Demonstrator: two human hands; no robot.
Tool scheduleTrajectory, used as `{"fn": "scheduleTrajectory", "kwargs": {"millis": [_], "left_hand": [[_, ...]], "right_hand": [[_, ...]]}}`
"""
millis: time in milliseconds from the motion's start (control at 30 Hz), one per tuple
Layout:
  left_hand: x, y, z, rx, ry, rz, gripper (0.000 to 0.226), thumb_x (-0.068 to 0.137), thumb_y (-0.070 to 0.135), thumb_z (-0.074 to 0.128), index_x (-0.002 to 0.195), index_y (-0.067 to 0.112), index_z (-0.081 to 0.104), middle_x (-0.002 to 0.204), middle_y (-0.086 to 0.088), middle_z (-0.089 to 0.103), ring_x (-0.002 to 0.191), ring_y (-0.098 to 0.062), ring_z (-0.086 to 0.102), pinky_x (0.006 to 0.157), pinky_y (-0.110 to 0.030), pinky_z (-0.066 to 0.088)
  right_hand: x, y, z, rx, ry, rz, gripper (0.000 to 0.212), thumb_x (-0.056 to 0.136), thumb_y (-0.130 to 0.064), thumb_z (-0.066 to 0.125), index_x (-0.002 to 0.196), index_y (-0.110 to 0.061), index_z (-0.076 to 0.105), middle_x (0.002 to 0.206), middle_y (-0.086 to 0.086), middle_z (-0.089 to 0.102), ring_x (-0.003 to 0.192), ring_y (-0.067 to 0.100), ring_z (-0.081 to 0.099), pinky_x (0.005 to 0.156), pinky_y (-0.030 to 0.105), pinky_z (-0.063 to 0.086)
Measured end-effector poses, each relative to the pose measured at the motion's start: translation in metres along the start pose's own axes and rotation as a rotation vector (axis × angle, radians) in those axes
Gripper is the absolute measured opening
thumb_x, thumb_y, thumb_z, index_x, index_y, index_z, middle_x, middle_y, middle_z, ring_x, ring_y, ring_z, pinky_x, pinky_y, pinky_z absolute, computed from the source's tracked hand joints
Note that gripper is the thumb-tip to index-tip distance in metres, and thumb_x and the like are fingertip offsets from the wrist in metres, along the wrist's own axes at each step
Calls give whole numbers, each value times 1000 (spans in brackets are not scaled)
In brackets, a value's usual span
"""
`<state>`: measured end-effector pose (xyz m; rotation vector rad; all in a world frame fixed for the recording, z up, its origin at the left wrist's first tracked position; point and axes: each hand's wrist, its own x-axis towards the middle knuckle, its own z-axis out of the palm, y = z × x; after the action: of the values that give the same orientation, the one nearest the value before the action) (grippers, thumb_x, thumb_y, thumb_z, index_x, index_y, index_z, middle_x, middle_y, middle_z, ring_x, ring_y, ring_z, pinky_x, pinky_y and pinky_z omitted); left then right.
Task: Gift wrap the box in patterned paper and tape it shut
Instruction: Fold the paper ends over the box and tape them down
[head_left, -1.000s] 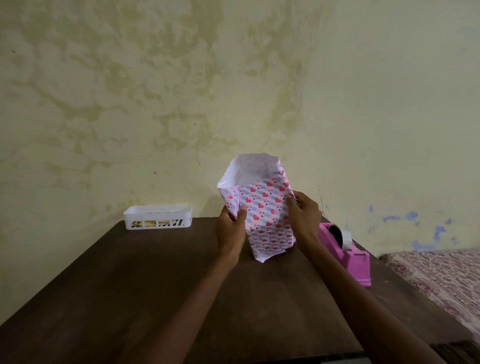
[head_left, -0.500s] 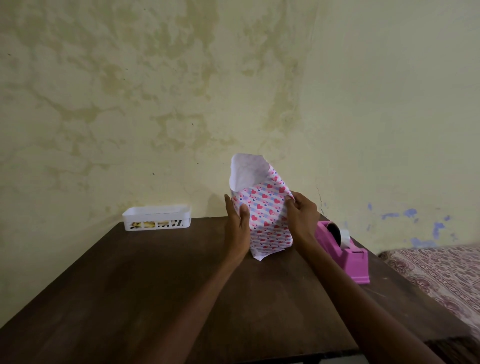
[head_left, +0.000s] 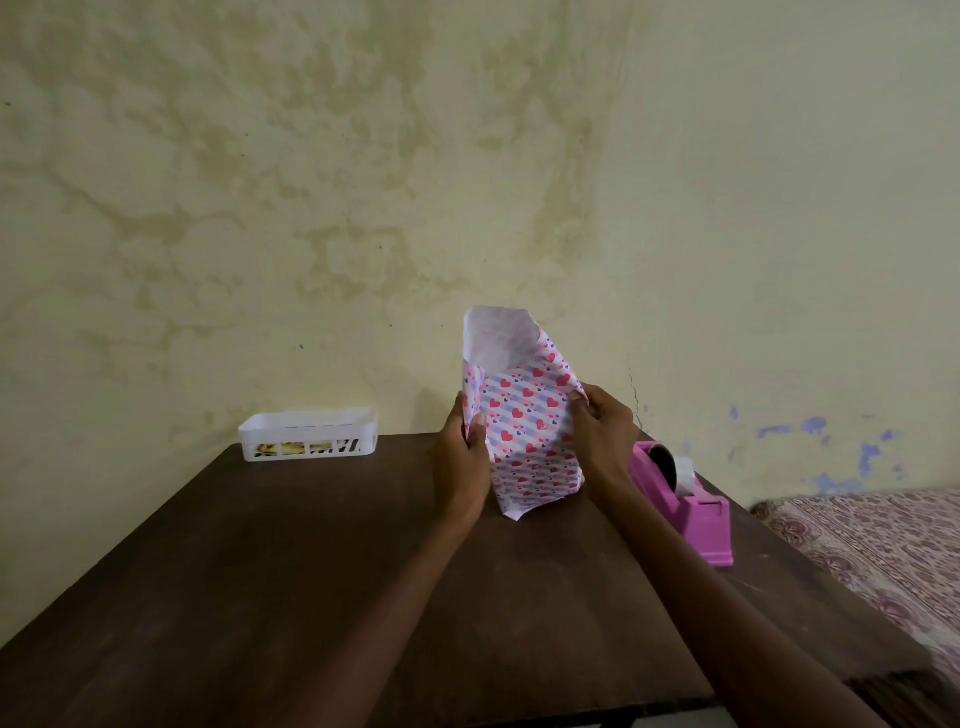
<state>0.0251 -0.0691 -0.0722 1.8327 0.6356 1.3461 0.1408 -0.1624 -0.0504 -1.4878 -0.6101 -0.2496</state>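
The box wrapped in heart-patterned paper stands on end on the dark wooden table. The box itself is hidden under the paper. The paper's top end stands open, showing its white inside. My left hand holds the left side, thumb on the front face. My right hand grips the right edge, fingers curled over the paper. A pink tape dispenser sits just right of my right wrist.
A white plastic basket with a few items sits at the table's back left, against the stained wall. A patterned bedspread lies beyond the table's right edge.
The wrapped box has turned slightly and stands more upright. My left hand slid from the lower front corner onto the left side. My right hand stays on the right edge.
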Motion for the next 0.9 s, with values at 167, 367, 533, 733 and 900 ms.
{"fn": "scheduleTrajectory", "kwargs": {"millis": [167,367,533,733,900], "left_hand": [[1,0,3,58,65,-6,43,100,21,46,142,11,43,136,-8,55,124,-22,54,95,-27,46],[1,3,9,117,45,87,54,100,20,44,151,19,25,146,-2,45,128,-18,49,102,-30,43],[13,-7,26,59,-84,-12,37,101,40,38,137,38,30,126,19,42,118,2,44,89,0,30],[9,-13,44,234,-51,157,98,78,83,20,152,19,16,158,-3,21,144,-18,22,119,-35,15],[7,-14,48,495,-68,316,102,76,74,40,153,13,11,158,-13,17,146,-28,15,116,-38,7]], "right_hand": [[-1,1,3,16,8,-8,29,101,-22,47,113,-9,70,103,1,73,90,16,67,73,21,52],[-3,0,5,33,15,-19,29,101,-21,49,119,-10,69,109,2,72,93,16,67,76,19,51],[-2,1,5,31,23,-22,29,100,-20,50,121,-11,68,112,4,72,95,17,68,79,23,53],[-8,-2,2,-10,40,-122,31,100,-34,51,117,-16,70,111,2,73,83,6,65,76,21,52],[-7,-5,2,-54,63,-129,38,101,-42,46,107,-15,73,101,0,74,75,1,63,69,17,48]]}}
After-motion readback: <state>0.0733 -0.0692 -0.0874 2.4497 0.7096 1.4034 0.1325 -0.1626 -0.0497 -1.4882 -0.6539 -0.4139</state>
